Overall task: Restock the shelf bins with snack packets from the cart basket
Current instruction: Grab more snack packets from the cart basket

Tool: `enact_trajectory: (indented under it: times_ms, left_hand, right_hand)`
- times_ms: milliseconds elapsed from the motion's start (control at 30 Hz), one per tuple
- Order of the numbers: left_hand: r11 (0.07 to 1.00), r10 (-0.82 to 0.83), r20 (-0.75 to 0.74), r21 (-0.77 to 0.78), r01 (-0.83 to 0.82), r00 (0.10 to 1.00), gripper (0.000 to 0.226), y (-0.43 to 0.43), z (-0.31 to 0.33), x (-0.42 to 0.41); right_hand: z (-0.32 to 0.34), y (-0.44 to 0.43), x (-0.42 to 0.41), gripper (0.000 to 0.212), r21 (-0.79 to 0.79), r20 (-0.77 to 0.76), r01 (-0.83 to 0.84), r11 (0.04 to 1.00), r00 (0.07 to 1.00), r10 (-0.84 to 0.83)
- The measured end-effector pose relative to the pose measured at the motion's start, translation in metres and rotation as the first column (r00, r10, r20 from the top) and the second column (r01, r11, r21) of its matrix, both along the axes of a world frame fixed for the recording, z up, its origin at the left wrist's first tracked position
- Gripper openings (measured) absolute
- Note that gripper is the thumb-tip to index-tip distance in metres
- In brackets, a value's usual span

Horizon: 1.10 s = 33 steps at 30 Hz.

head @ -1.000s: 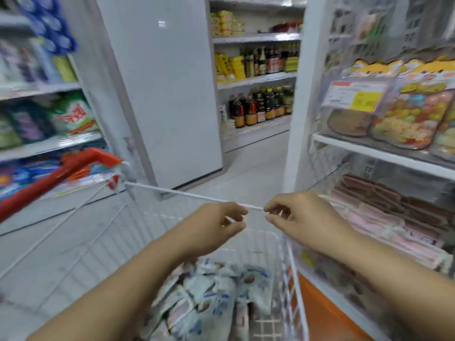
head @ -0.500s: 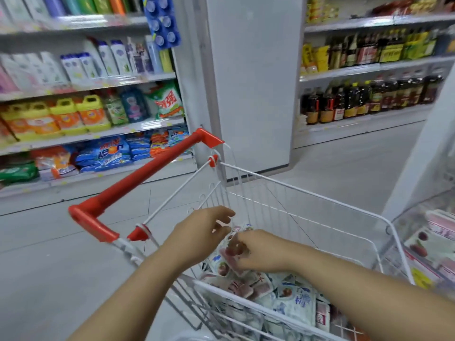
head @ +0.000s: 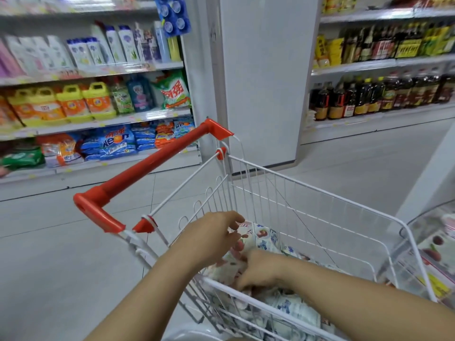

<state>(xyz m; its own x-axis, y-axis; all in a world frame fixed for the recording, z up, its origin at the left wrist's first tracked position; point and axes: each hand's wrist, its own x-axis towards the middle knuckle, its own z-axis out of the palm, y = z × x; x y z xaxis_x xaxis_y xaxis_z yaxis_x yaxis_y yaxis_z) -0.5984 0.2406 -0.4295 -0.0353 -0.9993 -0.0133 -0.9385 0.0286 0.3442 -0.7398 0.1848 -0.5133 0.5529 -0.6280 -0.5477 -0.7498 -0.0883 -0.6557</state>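
Masking both grips, snack packets point(head: 267, 238) meet left hand point(head: 211, 239) and right hand point(head: 261, 271) inside basket point(head: 320, 191).

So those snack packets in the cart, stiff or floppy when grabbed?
Probably floppy: the snack packets lie bent and crumpled in the cart basket. Likely light, as the right hand bunches several. Glossy wrappers may slip.

The snack packets point(head: 264, 238) under the left hand point(head: 209, 239) and right hand point(head: 261, 271) are white with blue print and red fruit pictures, and the cart basket point(head: 307, 187) around them is white wire. Up and left of that grip the cart handle point(head: 152, 166) is orange-red; farther that way are yellow jugs point(head: 98, 99) with orange labels and blue bags point(head: 115, 143). Beyond it to the right, dark bottles point(head: 364, 97) carry yellow and red labels.
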Motion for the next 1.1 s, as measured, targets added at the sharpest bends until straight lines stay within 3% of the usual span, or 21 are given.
enact_trajectory:
  times_ms: [67, 133, 267, 367, 500, 667, 833, 967, 1100]
  left_hand:
    - [1.0, -0.014, -0.032, 0.014, 0.015, 0.999, 0.034, 0.001, 0.001, 0.0]
    - [0.998, -0.057, -0.091, 0.025, 0.06, 0.994, 0.038, 0.001, 0.004, -0.002]
    - [0.983, -0.186, -0.197, -0.048, 0.18, 0.963, 0.058, -0.004, 0.014, -0.019]
    - [0.946, -0.297, -0.134, -0.178, 0.272, 0.945, 0.067, -0.017, 0.022, -0.05]
    - [0.883, -0.372, 0.005, -0.305, 0.356, 0.928, 0.072, -0.04, 0.031, -0.099]
    - [0.848, -0.459, -0.119, -0.355, 0.394, 0.88, 0.034, -0.065, 0.022, -0.172]
    - [0.837, -0.536, -0.321, -0.324, 0.441, 0.781, 0.036, -0.088, 0.016, -0.238]
    - [0.82, -0.572, -0.414, -0.273, 0.503, 0.708, 0.031, -0.092, 0.02, -0.274]
    - [0.883, -0.469, -0.41, -0.24, 0.404, 0.782, 0.03, -0.102, 0.01, -0.289]
  right_hand:
    - [0.015, -0.007, -0.014, 0.045, -0.112, 0.037, 0.003, 0.994, 0.999, 0.001]
    - [0.04, -0.013, -0.037, 0.029, -0.235, 0.094, 0.008, 0.972, 0.995, 0.014]
    - [0.081, -0.015, -0.091, 0.039, -0.433, 0.125, 0.032, 0.901, 0.992, 0.025]
    - [0.103, -0.012, -0.131, 0.037, -0.521, 0.152, 0.075, 0.85, 0.988, 0.006]
    - [0.131, -0.006, -0.179, 0.039, -0.599, 0.258, 0.257, 0.758, 0.958, -0.121]
    - [0.144, 0.004, -0.24, 0.026, -0.627, 0.434, 0.477, 0.616, 0.871, -0.232]
    - [0.146, 0.015, -0.284, 0.019, -0.665, 0.48, 0.562, 0.493, 0.826, -0.294]
    - [0.135, 0.011, -0.306, 0.029, -0.729, 0.527, 0.625, 0.28, 0.773, -0.352]
    - [0.112, -0.002, -0.322, 0.034, -0.798, 0.492, 0.578, 0.169, 0.787, -0.372]
